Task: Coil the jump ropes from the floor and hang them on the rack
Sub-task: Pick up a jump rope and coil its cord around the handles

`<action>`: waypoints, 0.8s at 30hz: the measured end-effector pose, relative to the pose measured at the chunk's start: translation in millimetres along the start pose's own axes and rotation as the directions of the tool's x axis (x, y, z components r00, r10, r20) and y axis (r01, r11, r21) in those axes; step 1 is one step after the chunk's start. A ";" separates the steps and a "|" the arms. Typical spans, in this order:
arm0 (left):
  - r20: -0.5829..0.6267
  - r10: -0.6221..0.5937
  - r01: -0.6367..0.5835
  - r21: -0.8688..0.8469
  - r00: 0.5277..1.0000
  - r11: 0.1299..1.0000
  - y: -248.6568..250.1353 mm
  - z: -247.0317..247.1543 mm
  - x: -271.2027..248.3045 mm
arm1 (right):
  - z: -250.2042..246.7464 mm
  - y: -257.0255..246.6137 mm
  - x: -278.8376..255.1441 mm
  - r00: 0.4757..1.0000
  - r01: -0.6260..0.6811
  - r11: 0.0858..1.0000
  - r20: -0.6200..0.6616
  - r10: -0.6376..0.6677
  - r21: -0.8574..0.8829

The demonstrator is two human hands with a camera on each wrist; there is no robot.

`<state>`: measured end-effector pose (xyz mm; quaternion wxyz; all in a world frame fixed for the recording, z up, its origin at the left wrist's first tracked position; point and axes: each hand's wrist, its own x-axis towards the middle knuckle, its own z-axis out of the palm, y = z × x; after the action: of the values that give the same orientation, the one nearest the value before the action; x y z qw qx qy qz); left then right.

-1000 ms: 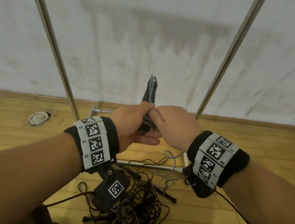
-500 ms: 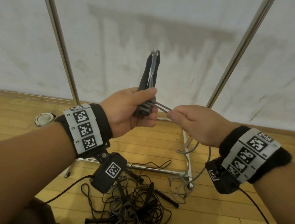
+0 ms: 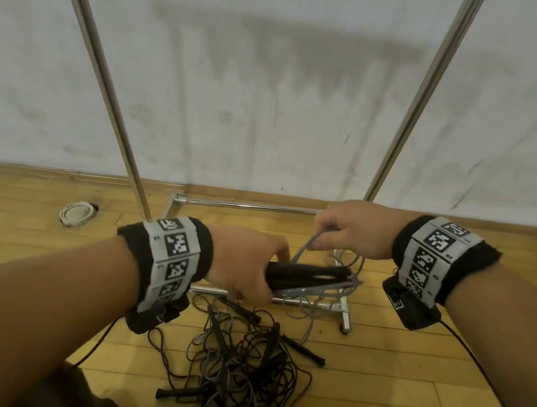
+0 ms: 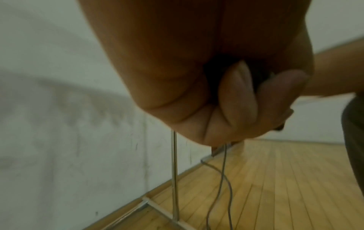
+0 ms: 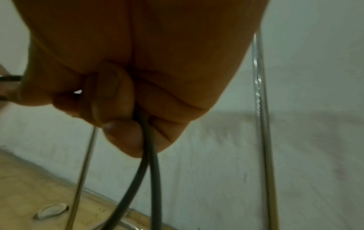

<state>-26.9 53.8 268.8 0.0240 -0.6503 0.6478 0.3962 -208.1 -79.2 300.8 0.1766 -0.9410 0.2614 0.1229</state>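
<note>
My left hand [image 3: 248,269] grips a pair of black jump-rope handles [image 3: 309,273], held level and pointing right above the rack's base. My right hand [image 3: 345,232], up and to the right of them, pinches the grey cord [image 3: 305,248] that runs down to the handles. In the right wrist view the curled fingers [image 5: 122,133] hold the doubled grey cord [image 5: 151,168]. The left wrist view shows fingers [image 4: 236,96] curled round something dark, with cord [image 4: 223,174] hanging below. A tangle of dark ropes [image 3: 240,363] with black handles lies on the floor below my hands.
The metal rack has two slanting uprights [image 3: 108,92] [image 3: 423,93] and a base frame [image 3: 247,206] on the wooden floor, against a white wall. A small white round object [image 3: 76,213] lies on the floor at the left.
My left hand has dropped and turned the handles from upright to level. My right hand moved up and right, drawing the grey cord out from the handles. The view tilted down.
</note>
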 end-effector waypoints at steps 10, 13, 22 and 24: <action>-0.132 -0.355 0.307 -0.289 0.926 0.907 -7.0 -6.8 33.9 | 20.8 -80.3 -6.4 0.989 0.054 0.976 -0.126 -0.082 -0.212; -0.168 -0.291 0.139 -0.593 0.942 0.793 -23.3 -20.9 30.9 | 26.5 -74.1 -1.6 0.987 -0.007 0.981 -0.158 -0.024 -0.192; -0.275 -0.001 -0.243 -0.849 0.961 0.469 -29.4 -31.0 23.4 | 19.7 -32.3 3.0 0.997 -0.015 0.960 -0.073 0.037 0.280; -0.342 -0.016 -0.302 -0.849 0.940 0.433 -30.2 -31.9 23.4 | 19.5 -29.4 3.5 0.995 0.015 0.943 -0.096 0.018 0.331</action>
<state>10.9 22.0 263.3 -0.4534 -0.5586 0.3910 0.5741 -192.2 -49.5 289.9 0.3192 -0.9025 0.2874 0.0312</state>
